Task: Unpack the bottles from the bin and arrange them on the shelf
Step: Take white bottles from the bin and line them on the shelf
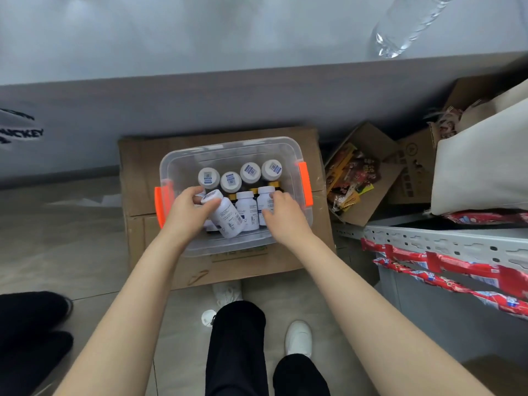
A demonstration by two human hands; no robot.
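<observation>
A: Where are the bottles?
B: In the clear plastic bin with orange latches (305,182) on a flattened cardboard box (137,172). Left hand (190,208) grips a tilted white pill bottle (225,214); right hand (281,214) curls around another white bottle (264,204).
A: Around it?
B: Grey metal shelf (445,238) (right), draped with red snack packets (428,258).

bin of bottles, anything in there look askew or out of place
One white bottle lies tilted across the others in the clear bin, cap under the left hand; the back row stands upright. The right hand grips another white bottle. Nothing looks spilled or damaged.
</observation>
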